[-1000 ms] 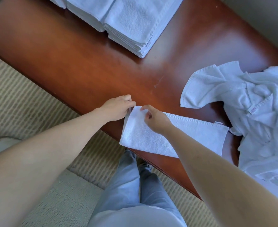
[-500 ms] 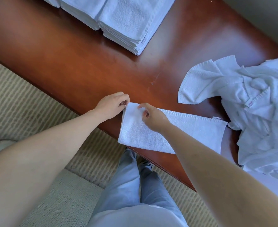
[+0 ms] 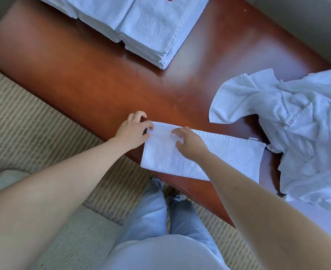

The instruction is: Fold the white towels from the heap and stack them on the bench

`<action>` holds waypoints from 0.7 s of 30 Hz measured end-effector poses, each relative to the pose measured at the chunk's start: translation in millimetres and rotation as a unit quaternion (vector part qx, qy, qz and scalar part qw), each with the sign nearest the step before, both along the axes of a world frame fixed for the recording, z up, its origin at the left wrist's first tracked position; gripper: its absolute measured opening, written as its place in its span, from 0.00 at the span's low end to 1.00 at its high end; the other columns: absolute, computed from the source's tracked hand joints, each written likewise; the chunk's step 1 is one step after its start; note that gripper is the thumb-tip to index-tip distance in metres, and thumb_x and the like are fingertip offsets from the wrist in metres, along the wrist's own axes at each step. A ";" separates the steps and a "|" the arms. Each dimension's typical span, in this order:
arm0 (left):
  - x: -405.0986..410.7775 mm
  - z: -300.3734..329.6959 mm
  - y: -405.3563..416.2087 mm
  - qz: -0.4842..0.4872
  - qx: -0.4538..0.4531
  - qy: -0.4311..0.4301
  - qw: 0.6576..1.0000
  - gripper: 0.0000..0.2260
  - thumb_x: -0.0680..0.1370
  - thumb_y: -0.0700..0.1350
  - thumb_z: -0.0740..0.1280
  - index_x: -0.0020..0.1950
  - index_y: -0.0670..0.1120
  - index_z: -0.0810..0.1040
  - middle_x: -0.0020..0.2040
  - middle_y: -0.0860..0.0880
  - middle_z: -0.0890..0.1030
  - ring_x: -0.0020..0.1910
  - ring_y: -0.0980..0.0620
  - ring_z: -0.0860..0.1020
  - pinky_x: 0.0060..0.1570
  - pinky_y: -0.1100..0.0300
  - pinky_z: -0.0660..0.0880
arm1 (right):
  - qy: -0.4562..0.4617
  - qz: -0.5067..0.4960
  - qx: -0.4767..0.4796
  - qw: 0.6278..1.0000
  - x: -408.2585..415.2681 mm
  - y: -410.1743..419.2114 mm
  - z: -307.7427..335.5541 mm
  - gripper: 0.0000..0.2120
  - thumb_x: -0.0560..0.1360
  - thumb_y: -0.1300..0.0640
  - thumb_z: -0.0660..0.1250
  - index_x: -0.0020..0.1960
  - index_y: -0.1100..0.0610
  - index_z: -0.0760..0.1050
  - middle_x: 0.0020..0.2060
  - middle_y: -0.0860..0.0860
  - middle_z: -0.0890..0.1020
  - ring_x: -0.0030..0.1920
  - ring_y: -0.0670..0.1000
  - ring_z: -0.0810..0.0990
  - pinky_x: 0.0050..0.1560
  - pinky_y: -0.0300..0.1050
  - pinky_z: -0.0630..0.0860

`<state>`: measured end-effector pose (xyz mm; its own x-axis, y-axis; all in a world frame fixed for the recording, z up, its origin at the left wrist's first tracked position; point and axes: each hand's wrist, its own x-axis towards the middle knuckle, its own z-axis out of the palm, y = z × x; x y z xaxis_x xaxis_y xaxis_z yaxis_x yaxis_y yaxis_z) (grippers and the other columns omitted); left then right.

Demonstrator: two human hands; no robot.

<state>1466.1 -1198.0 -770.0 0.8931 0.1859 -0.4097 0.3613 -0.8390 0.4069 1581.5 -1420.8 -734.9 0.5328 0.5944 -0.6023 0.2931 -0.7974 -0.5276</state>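
A white towel [image 3: 180, 154], folded into a long strip, is being held flat on the near edge of the reddish wooden bench [image 3: 94, 78]. Its left end is being touched by the left hand [image 3: 132, 131], whose fingers are loosely spread and curled down, the tips resting on the towel's left edge and far corner; whether cloth is being pinched there cannot be told. Just to the right of that hand, the right hand [image 3: 190, 144] is being kept over the strip, its fingers bent down onto the upper layer near the far hem; a true pinch cannot be confirmed either. From the right hand the rest of the strip is running away to the right, ending at a small label [image 3: 252, 139] at its far corner. Beyond that end, the heap of unfolded towels [image 3: 301, 123] is lying crumpled, just beside the strip. Well beyond both hands, at the bench's far side, stacks of folded towels [image 3: 141, 26] are sitting side by side. Below the hands, a striped carpet [image 3: 24, 117] and pale trouser legs [image 3: 160, 211] are being shown.
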 end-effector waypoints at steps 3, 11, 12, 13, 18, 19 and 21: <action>12.5 15.6 -17.9 -0.017 0.045 0.022 0.999 0.11 0.79 0.44 0.68 0.60 0.54 0.78 0.72 0.50 0.63 0.70 0.45 0.63 0.62 0.52 0.68 | -0.016 -0.040 -0.037 0.998 6.3 -36.1 10.6 0.20 0.80 0.59 0.62 0.71 0.47 0.73 0.70 0.45 0.71 0.48 0.47 0.79 0.46 0.45 0.79; 77.5 46.8 -110.9 -0.130 0.011 0.033 0.991 0.14 0.81 0.44 0.65 0.66 0.51 0.76 0.68 0.50 0.69 0.69 0.45 0.66 0.65 0.50 0.70 | -0.005 -0.189 -0.114 0.975 16.7 -155.7 29.5 0.19 0.80 0.57 0.62 0.70 0.47 0.73 0.70 0.49 0.71 0.49 0.52 0.79 0.41 0.43 0.74; 86.9 48.0 -126.6 -0.147 0.001 0.032 0.989 0.13 0.81 0.44 0.65 0.66 0.51 0.76 0.66 0.50 0.70 0.67 0.46 0.68 0.64 0.49 0.71 | -0.001 -0.204 -0.115 0.972 15.9 -171.8 29.3 0.19 0.79 0.57 0.62 0.69 0.47 0.74 0.68 0.49 0.73 0.52 0.52 0.80 0.43 0.43 0.74; 95.4 48.3 -142.9 -0.159 -0.015 0.037 0.986 0.12 0.82 0.45 0.64 0.65 0.51 0.77 0.64 0.50 0.72 0.64 0.47 0.70 0.61 0.49 0.73 | 0.008 -0.215 -0.117 0.970 14.7 -187.2 28.3 0.19 0.79 0.58 0.61 0.68 0.47 0.74 0.66 0.49 0.74 0.52 0.52 0.80 0.44 0.43 0.74; 118.2 35.7 -218.9 -0.204 -0.089 0.140 0.965 0.13 0.82 0.47 0.59 0.64 0.56 0.77 0.57 0.55 0.78 0.51 0.49 0.82 0.49 0.52 0.80 | 0.044 -0.255 -0.120 0.958 5.5 -258.3 11.7 0.19 0.80 0.59 0.60 0.69 0.49 0.74 0.65 0.51 0.74 0.51 0.53 0.77 0.43 0.44 0.74; 120.8 32.3 -229.0 -0.199 -0.077 0.139 0.967 0.14 0.82 0.46 0.59 0.64 0.55 0.77 0.59 0.54 0.76 0.50 0.49 0.82 0.50 0.49 0.81 | 0.035 -0.267 -0.121 0.955 3.9 -271.4 8.8 0.18 0.80 0.58 0.61 0.69 0.49 0.74 0.65 0.52 0.72 0.51 0.54 0.77 0.43 0.45 0.74; 126.2 25.7 -245.3 -0.174 -0.020 0.112 0.978 0.12 0.81 0.45 0.61 0.64 0.53 0.76 0.61 0.51 0.70 0.55 0.47 0.77 0.50 0.46 0.80 | 0.028 -0.296 -0.129 0.946 0.0 -295.2 5.8 0.19 0.79 0.57 0.62 0.69 0.49 0.72 0.66 0.54 0.69 0.51 0.57 0.78 0.43 0.46 0.75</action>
<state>1592.3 -1443.4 -744.4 0.7860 -0.1343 -0.6034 0.1399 -0.9122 0.3852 1581.6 -1716.0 -729.1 0.6890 0.0308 -0.7242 -0.2677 -0.9176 -0.2937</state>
